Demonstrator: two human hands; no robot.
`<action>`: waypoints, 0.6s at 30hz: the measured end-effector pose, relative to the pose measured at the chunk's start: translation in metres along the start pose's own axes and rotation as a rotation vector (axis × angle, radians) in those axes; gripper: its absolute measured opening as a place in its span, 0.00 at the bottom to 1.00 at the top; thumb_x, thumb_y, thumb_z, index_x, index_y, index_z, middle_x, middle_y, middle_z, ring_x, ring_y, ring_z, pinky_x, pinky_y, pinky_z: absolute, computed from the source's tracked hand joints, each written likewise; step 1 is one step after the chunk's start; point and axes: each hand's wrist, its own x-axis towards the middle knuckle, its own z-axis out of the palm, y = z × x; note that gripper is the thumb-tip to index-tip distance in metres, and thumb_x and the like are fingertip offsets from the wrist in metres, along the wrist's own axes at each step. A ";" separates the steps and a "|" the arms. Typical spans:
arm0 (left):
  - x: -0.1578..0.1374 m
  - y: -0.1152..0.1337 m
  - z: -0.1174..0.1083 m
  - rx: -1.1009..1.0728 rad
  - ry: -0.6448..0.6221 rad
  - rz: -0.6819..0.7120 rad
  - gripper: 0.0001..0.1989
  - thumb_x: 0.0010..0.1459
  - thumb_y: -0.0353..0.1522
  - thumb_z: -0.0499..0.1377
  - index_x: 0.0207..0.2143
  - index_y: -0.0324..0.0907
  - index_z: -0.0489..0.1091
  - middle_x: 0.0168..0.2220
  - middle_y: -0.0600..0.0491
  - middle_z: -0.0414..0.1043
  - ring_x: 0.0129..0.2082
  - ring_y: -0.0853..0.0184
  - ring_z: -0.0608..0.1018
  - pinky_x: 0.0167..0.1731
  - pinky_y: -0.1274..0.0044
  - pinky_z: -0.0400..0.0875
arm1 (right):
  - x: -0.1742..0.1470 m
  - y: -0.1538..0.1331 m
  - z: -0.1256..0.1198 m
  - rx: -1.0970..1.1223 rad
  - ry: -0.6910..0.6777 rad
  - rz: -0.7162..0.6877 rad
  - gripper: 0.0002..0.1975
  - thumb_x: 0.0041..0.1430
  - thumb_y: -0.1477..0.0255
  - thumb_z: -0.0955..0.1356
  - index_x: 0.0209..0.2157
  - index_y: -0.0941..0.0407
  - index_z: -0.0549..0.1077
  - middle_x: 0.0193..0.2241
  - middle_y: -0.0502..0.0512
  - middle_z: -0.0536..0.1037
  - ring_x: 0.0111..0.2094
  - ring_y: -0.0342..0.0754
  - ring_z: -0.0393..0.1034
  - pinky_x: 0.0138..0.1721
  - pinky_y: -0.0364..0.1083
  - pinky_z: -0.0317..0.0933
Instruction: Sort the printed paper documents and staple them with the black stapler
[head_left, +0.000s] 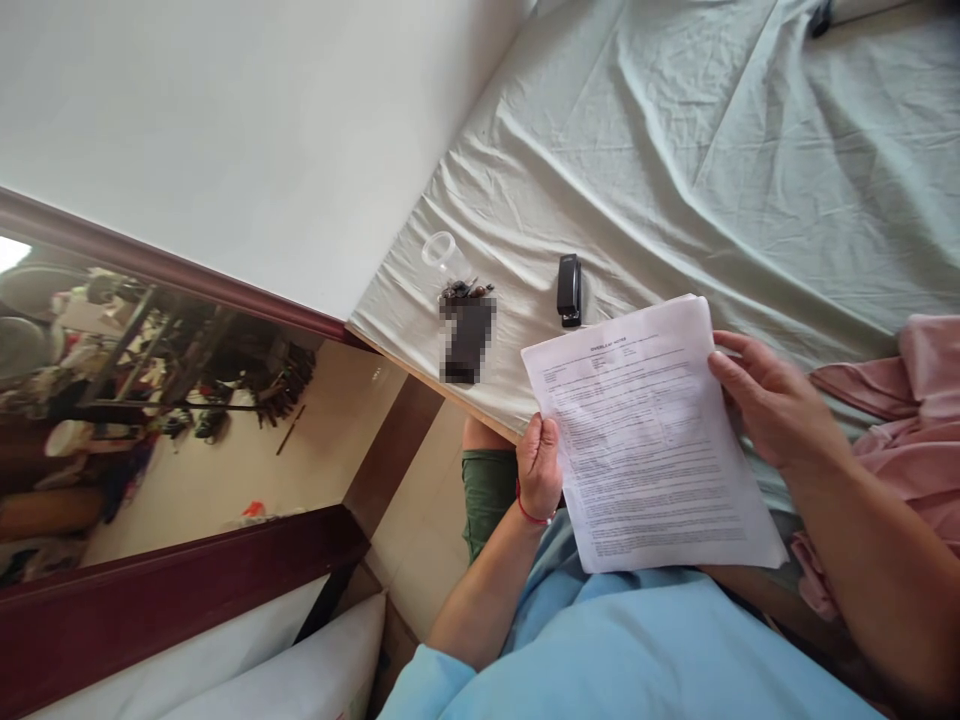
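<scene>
A stack of printed paper sheets (645,450) is held up over my lap, its text facing me. My left hand (538,465) is closed on the stack's left edge, thumb on top, with a red cord at the wrist. At the upper right edge, my right hand (772,400) grips the sheets between thumb and fingers; part of its fingers is hidden behind the paper. Just beyond the paper's top edge lies a black stapler (570,290) on the pale green cloth.
The pale green sheet (675,170) covers a bed-like surface. A clear plastic cup (442,255), small dark items (466,290) and a blurred-out dark object (469,340) lie near its left edge. Pink cloth (915,410) is at right. A mirror (187,420) stands left.
</scene>
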 end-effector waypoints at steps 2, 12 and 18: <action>0.000 -0.001 -0.001 0.007 -0.025 -0.002 0.20 0.67 0.51 0.64 0.40 0.43 0.78 0.39 0.49 0.80 0.44 0.61 0.80 0.48 0.73 0.75 | -0.003 -0.008 0.000 0.196 -0.104 0.167 0.27 0.57 0.50 0.78 0.52 0.50 0.81 0.42 0.57 0.86 0.37 0.52 0.82 0.35 0.48 0.76; 0.012 -0.002 0.001 0.087 -0.038 -0.074 0.22 0.64 0.53 0.65 0.45 0.44 0.79 0.46 0.49 0.82 0.49 0.60 0.80 0.53 0.71 0.74 | -0.006 -0.013 0.002 0.368 -0.100 0.248 0.23 0.41 0.55 0.86 0.35 0.54 0.86 0.30 0.55 0.86 0.26 0.48 0.79 0.29 0.45 0.78; 0.037 0.024 0.012 -0.022 0.018 -0.123 0.25 0.59 0.56 0.68 0.38 0.43 0.75 0.33 0.54 0.77 0.37 0.65 0.80 0.39 0.75 0.76 | -0.006 -0.010 0.000 0.298 -0.135 0.234 0.23 0.46 0.53 0.84 0.37 0.54 0.86 0.31 0.54 0.86 0.25 0.48 0.79 0.29 0.46 0.78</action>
